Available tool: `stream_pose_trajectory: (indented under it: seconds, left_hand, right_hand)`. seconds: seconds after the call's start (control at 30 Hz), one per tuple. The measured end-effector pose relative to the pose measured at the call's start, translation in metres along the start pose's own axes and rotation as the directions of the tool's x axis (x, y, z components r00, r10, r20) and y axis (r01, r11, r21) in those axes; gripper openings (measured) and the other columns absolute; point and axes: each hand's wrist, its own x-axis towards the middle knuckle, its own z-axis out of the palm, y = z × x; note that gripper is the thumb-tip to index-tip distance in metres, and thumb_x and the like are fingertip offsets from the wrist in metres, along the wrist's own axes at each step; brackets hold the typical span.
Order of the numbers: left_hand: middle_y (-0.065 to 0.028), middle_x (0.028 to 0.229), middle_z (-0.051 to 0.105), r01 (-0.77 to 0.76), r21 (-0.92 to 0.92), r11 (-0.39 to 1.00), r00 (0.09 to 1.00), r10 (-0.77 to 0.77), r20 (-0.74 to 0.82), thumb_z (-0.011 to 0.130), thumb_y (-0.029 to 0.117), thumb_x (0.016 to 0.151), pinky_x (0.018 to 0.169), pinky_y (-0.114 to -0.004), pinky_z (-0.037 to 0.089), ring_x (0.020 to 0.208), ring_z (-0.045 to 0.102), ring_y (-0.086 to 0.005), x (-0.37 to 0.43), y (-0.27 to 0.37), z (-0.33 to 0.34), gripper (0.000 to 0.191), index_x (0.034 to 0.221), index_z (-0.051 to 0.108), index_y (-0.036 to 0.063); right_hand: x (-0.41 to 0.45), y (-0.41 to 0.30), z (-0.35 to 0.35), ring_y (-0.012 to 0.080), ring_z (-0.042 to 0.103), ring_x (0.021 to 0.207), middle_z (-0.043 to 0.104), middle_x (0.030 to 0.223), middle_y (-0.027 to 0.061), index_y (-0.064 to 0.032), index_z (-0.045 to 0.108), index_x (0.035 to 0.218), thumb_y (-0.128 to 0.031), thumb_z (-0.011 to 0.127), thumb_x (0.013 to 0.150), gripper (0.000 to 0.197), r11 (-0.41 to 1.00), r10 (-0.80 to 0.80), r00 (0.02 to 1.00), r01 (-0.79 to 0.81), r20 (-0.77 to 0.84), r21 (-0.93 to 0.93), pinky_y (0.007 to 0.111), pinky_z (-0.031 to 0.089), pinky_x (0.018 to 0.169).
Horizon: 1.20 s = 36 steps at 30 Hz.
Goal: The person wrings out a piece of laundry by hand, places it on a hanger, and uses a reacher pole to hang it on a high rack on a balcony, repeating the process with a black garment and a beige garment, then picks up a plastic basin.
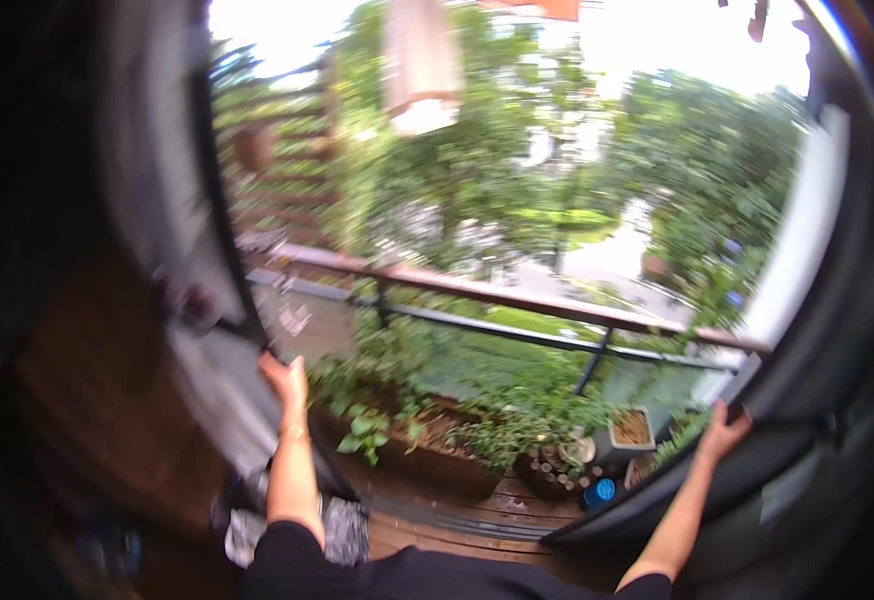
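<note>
Both my arms reach forward and apart, one to each side of a balcony doorway. My left hand [285,381] grips the edge of the dark left door frame [236,247], with its thumb towards the opening. On the other side, my right hand [723,435] holds the edge of the dark right door frame [654,484], and its fingers are partly hidden behind it. Between the two frames the doorway stands open onto a balcony. A dark floor track [474,525] crosses its foot in front of me.
Beyond are a long planter [414,472] with leafy plants, a square pot [630,427], a blue container [599,493] and a glass railing with a brown handrail [512,294]. Light cloth [422,67] hangs above. A pale curtain [211,397] and patterned fabric [347,531] are at left.
</note>
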Motion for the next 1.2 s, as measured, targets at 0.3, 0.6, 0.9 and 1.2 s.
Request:
stream_pose_trajectory:
  seconds: [0.3, 0.6, 0.9, 1.2]
  left_hand:
    - [-0.0213, 0.115, 0.055, -0.011, 0.219, 0.976, 0.974, 0.060, -0.218, 0.073, 0.021, 0.072, 0.091, -0.045, 0.043, 0.104, 0.053, -0.0387, 0.041, -0.077, -0.012, 0.059, 0.121, 0.047, 0.0001]
    - [-0.0206, 0.113, 0.056, -0.005, 0.271, 0.962, 0.996, 0.030, -0.088, 0.073, 0.029, 0.074, 0.087, -0.045, 0.045, 0.099, 0.055, -0.0384, 0.020, -0.062, -0.007, 0.062, 0.122, 0.046, 0.0011]
    - [-0.0244, 0.124, 0.047, -0.105, -0.051, 0.993, 0.994, 0.106, 0.019, 0.073, 0.018, 0.075, 0.097, -0.044, 0.040, 0.111, 0.047, -0.0391, -0.057, 0.017, -0.014, 0.067, 0.130, 0.041, -0.0020]
    - [-0.0254, 0.135, 0.037, 0.004, -0.240, 0.971, 0.983, 0.041, 0.181, 0.068, 0.020, 0.081, 0.104, -0.043, 0.031, 0.121, 0.041, -0.0362, -0.138, 0.108, -0.011, 0.071, 0.136, 0.031, -0.0052]
  right_hand:
    - [-0.099, -0.136, 0.014, 0.0294, 0.050, 0.094, 0.054, 0.094, 0.0098, -0.0052, 0.052, 0.103, -0.030, 0.073, 0.071, 0.046, 0.978, -0.208, 0.955, 0.211, 0.212, 0.011, 0.043, 0.036, 0.089]
    - [-0.144, -0.190, 0.017, 0.0259, 0.051, 0.093, 0.054, 0.097, 0.0071, -0.0095, 0.053, 0.102, -0.022, 0.068, 0.075, 0.034, 0.881, -0.468, 0.833, 0.411, 0.296, 0.236, 0.041, 0.035, 0.087]
    - [-0.190, -0.257, 0.037, 0.0230, 0.053, 0.093, 0.055, 0.096, 0.0038, -0.0110, 0.056, 0.101, -0.014, 0.063, 0.079, 0.023, 0.796, -0.531, 0.787, 0.337, 0.314, 0.503, 0.036, 0.036, 0.086]
    - [-0.215, -0.285, 0.054, 0.0238, 0.053, 0.098, 0.055, 0.104, 0.0052, -0.0114, 0.054, 0.112, -0.007, 0.059, 0.081, 0.031, 0.660, -0.641, 0.648, 0.193, 0.410, 0.726, 0.037, 0.036, 0.087]
